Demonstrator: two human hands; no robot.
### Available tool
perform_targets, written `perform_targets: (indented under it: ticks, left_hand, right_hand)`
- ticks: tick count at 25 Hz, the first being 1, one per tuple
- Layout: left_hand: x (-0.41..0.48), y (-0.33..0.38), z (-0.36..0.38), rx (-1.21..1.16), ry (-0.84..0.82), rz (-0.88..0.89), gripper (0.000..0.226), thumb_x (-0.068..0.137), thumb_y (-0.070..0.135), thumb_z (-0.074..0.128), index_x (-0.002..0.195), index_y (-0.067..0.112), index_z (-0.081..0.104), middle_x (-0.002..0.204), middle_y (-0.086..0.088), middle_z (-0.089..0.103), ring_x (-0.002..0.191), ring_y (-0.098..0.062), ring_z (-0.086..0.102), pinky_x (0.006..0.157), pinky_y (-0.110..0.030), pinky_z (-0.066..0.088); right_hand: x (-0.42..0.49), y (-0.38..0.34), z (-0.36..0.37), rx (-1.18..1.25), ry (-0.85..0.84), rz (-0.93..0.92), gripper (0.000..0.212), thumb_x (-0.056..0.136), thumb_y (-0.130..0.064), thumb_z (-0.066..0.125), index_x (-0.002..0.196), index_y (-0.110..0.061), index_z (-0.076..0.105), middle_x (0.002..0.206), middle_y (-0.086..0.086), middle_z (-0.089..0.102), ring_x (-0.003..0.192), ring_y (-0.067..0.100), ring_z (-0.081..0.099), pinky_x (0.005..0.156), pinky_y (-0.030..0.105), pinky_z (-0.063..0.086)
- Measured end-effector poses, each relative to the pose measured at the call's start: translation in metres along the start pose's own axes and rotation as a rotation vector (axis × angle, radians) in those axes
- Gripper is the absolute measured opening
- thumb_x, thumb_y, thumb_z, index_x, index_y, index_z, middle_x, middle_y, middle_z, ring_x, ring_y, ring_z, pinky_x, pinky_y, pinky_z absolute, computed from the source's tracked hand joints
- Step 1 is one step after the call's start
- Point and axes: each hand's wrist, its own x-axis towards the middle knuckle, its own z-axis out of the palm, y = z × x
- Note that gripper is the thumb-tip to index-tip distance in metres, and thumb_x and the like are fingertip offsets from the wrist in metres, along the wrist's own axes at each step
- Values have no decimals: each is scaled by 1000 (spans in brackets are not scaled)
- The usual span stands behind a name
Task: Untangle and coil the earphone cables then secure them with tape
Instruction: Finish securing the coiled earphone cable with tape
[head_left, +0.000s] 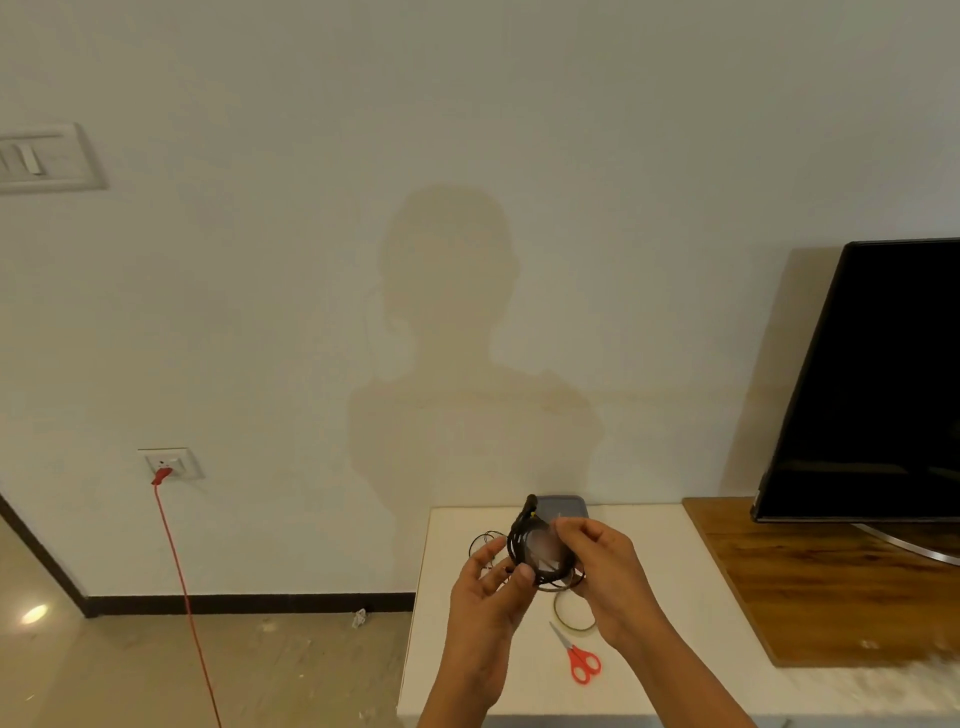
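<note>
Fingers (522, 571) of left hand (491, 592) and right hand (610, 577) pinching coiled black earphone cable (519, 540) above white bench (675, 582), tape roll (576, 630) lying under right hand, red scissors (581, 657) just beside it.

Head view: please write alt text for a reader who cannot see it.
Two hands hold a coil of dark earphone cable above a white table, left hand at its lower edge, right hand at its right side. A tape roll and red scissors lie on the table.

Scissors (582, 659) lie on the table (675, 571), tape roll (573, 618) just behind.
</note>
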Motion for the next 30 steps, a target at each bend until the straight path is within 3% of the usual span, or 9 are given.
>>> perform_targets:
  ticks: [3, 5, 8, 12, 17, 24, 27, 30]
  left_hand:
    - [-5, -5, 12, -179, 28, -112, 27, 95, 6, 52, 120, -3, 57, 105, -24, 70, 95, -31, 71, 73, -31, 60]
    - [-4, -2, 19, -199, 35, -134, 36, 100, 24, 45, 117, -2, 61, 107, -22, 70, 98, -31, 69, 75, -33, 60]
    - [-1, -1, 26, -44, 28, -58, 36, 100, 29, 43, 116, 4, 63, 108, -16, 72, 104, -27, 68, 82, -32, 57]
    - [4, -8, 27, 121, 29, -7, 29, 104, 21, 36, 123, 13, 57, 117, -14, 66, 112, -26, 62, 92, -35, 53]
    - [10, -15, 26, 294, 87, 50, 29, 104, 28, 31, 121, 26, 54, 122, -3, 62, 117, -23, 57, 104, -43, 45]
    - [19, -17, 22, 492, 134, 60, 28, 104, 29, 28, 120, 28, 51, 121, -2, 57, 115, -25, 54, 93, -35, 45]
    - [22, -20, 17, 540, 129, 90, 24, 104, 28, 29, 108, 34, 52, 117, -2, 59, 111, -23, 56, 88, -33, 50]
    - [24, -19, 13, 570, 137, 113, 24, 105, 25, 29, 105, 32, 52, 107, 5, 59, 101, -15, 57, 69, -18, 47]
  right_hand:
    - [1, 5, -2, -63, 3, -116, 12, 91, -13, 59, 90, -7, 69, 84, 10, 75, 72, 13, 68, 76, 32, 53]
    - [2, 9, -3, -134, -2, -146, 11, 90, -13, 61, 90, -9, 71, 82, 7, 75, 79, 17, 70, 76, 28, 53]
    - [1, 11, -3, -142, -6, -124, 12, 89, -13, 62, 87, -11, 73, 82, 9, 75, 83, 23, 71, 78, 31, 56]
    - [4, 14, -3, -164, 17, -8, 17, 86, -16, 63, 74, -10, 74, 77, 18, 71, 70, 22, 62, 68, 29, 51]
    - [10, 19, -2, -200, 29, 168, 17, 85, -14, 59, 79, -4, 72, 77, 15, 73, 65, 17, 61, 58, 22, 49]
    - [27, 34, 0, -253, 31, 366, 19, 83, -16, 60, 90, 0, 68, 86, 18, 72, 72, 20, 62, 61, 25, 52]
    - [29, 40, -1, -271, -5, 288, 12, 88, -16, 57, 96, -9, 63, 85, 12, 74, 71, 17, 65, 62, 24, 51]
    - [27, 40, 1, -350, -84, 214, 22, 96, -24, 50, 95, -12, 68, 82, 6, 75, 70, 13, 67, 63, 22, 49]
